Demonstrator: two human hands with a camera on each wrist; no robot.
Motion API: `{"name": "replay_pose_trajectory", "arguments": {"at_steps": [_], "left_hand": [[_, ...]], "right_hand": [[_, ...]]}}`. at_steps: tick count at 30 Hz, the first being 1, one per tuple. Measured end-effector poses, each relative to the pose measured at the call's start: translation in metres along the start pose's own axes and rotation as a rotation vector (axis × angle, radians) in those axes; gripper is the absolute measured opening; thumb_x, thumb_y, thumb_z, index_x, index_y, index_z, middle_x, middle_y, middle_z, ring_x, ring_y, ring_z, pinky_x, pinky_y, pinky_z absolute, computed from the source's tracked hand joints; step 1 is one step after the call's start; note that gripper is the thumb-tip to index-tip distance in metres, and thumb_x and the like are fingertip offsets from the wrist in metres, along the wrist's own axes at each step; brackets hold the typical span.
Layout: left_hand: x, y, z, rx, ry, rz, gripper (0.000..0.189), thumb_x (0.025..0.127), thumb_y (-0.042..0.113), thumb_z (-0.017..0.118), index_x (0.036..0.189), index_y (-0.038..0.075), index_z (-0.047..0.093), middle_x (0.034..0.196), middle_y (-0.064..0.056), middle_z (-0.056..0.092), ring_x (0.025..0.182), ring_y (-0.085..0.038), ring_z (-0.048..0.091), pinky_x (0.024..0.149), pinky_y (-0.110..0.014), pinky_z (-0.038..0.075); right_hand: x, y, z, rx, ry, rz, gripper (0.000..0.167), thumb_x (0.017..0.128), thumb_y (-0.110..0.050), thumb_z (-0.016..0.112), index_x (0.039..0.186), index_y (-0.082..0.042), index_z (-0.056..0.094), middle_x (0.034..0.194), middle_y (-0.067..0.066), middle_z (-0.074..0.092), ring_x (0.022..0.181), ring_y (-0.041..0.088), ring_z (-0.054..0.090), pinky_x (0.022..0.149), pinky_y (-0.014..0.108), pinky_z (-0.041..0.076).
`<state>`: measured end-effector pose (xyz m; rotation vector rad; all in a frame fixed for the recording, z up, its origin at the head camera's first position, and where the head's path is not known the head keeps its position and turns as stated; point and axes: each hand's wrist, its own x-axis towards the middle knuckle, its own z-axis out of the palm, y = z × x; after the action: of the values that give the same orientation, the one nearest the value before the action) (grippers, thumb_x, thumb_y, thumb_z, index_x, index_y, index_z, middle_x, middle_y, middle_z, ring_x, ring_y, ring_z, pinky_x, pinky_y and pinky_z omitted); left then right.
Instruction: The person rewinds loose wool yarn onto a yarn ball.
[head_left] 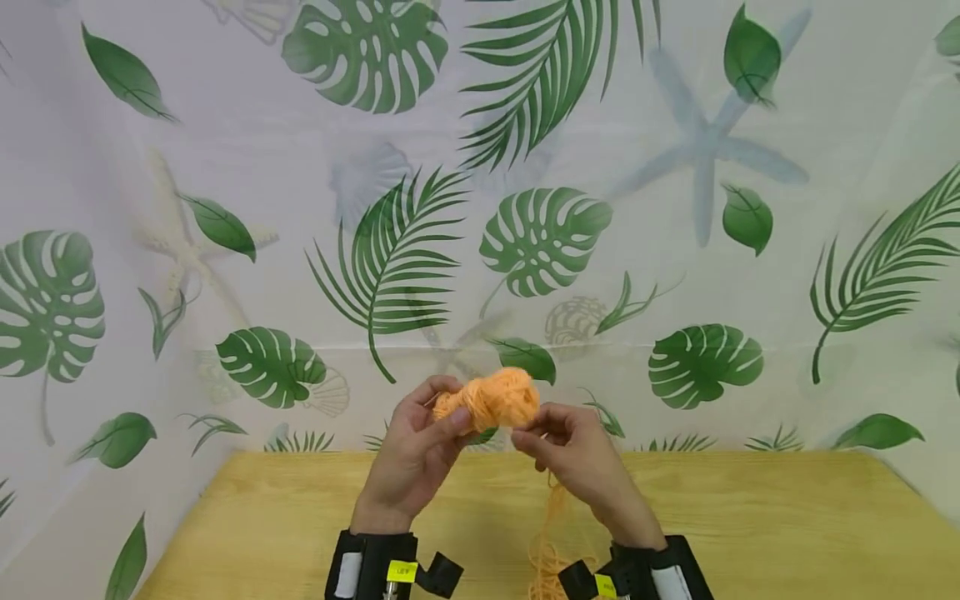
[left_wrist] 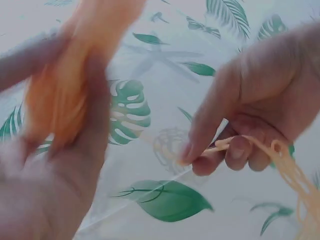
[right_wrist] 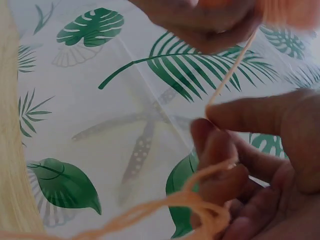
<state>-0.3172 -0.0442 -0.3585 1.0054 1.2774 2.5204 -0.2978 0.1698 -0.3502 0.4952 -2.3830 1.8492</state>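
An orange yarn bundle, wound tight about its middle, is gripped between the thumb and fingers of my left hand. Just right of it, my right hand pinches a loose strand of the same yarn between thumb and forefinger. In the right wrist view the strand runs taut from the bundle to the pinching fingertips. More yarn trails over the curled fingers of the right hand in the left wrist view. The bundle looks blurred there.
Below the hands, a loose pile of orange yarn lies on the wooden table. Behind the table hangs a white sheet printed with green leaves and starfish. Both wrists wear black straps with small cameras.
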Motion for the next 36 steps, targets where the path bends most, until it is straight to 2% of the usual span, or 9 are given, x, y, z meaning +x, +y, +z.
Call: {"name": "replay_pose_trajectory", "arguments": {"at_steps": [3,5,8,12,20,25,30,33,36], "left_hand": [[0.003,-0.005,0.0,0.202,0.31,-0.003,0.02,0.094,0.0,0.069,0.112,0.004,0.061,0.116,-0.012,0.056,0.102,-0.019,0.06,0.088,-0.028,0.055],[0.005,-0.01,-0.002,0.371,0.429,-0.045,0.023,0.092,-0.001,0.072,0.113,-0.001,0.061,0.115,-0.015,0.058,0.1,-0.021,0.061,0.084,-0.028,0.056],[0.002,-0.015,-0.005,0.569,0.467,-0.107,0.026,0.091,0.001,0.074,0.114,-0.004,0.062,0.111,-0.018,0.062,0.095,-0.021,0.062,0.079,-0.027,0.055],[-0.001,-0.021,-0.009,0.662,0.457,-0.144,0.025,0.091,0.004,0.075,0.113,-0.003,0.064,0.11,-0.017,0.063,0.093,-0.022,0.061,0.077,-0.029,0.053],[0.0,-0.046,-0.035,0.404,0.505,-0.228,0.024,0.093,0.001,0.072,0.114,-0.005,0.061,0.115,-0.018,0.059,0.099,-0.021,0.064,0.086,-0.032,0.057],[0.004,-0.052,-0.048,-0.04,0.488,-0.237,0.013,0.099,-0.002,0.061,0.111,0.001,0.06,0.117,-0.013,0.055,0.1,-0.018,0.063,0.089,-0.028,0.055],[0.003,-0.041,-0.044,-0.479,0.336,-0.11,0.019,0.106,0.002,0.047,0.117,0.005,0.063,0.123,-0.011,0.054,0.106,-0.018,0.061,0.095,-0.023,0.051],[0.004,-0.039,-0.041,-0.333,0.348,-0.046,0.016,0.104,0.001,0.053,0.117,0.004,0.062,0.123,-0.011,0.054,0.107,-0.019,0.061,0.096,-0.025,0.051],[0.004,-0.046,-0.042,0.104,0.459,-0.05,0.015,0.098,-0.002,0.064,0.113,0.0,0.061,0.117,-0.013,0.057,0.102,-0.018,0.062,0.088,-0.027,0.055]], "right_hand": [[-0.003,-0.005,0.004,-0.094,-0.095,-0.06,0.013,0.096,-0.011,0.071,0.099,0.001,0.071,0.087,0.007,0.068,0.062,0.016,0.057,0.056,0.027,0.051],[-0.005,-0.01,0.004,-0.117,-0.107,-0.106,0.011,0.096,-0.012,0.071,0.099,-0.001,0.071,0.086,0.007,0.068,0.06,0.016,0.056,0.054,0.028,0.049],[-0.01,-0.015,0.002,-0.085,-0.04,-0.152,0.011,0.096,-0.011,0.071,0.1,-0.001,0.071,0.085,0.008,0.066,0.06,0.016,0.056,0.055,0.028,0.049],[-0.01,-0.015,-0.001,0.045,0.107,-0.123,0.014,0.096,-0.008,0.07,0.105,0.002,0.069,0.087,0.009,0.064,0.064,0.017,0.054,0.058,0.028,0.048],[0.004,0.021,-0.009,0.302,0.244,0.126,0.006,0.1,-0.01,0.065,0.104,-0.007,0.07,0.088,0.0,0.068,0.067,0.012,0.051,0.058,0.023,0.041],[0.013,0.051,-0.011,0.41,0.223,0.214,0.004,0.099,-0.011,0.066,0.099,-0.009,0.07,0.088,-0.002,0.067,0.067,0.011,0.051,0.057,0.022,0.042],[0.016,0.064,-0.006,0.188,0.104,0.26,0.013,0.099,-0.012,0.067,0.105,-0.001,0.07,0.085,0.0,0.067,0.065,0.016,0.053,0.057,0.026,0.042],[0.014,0.057,-0.002,0.012,-0.053,0.207,0.017,0.097,-0.013,0.068,0.105,0.002,0.069,0.083,0.003,0.067,0.065,0.019,0.054,0.057,0.03,0.044],[0.011,0.041,0.0,-0.074,-0.199,0.139,0.017,0.097,-0.014,0.069,0.103,0.002,0.069,0.083,0.006,0.067,0.064,0.02,0.056,0.058,0.034,0.048]]}}
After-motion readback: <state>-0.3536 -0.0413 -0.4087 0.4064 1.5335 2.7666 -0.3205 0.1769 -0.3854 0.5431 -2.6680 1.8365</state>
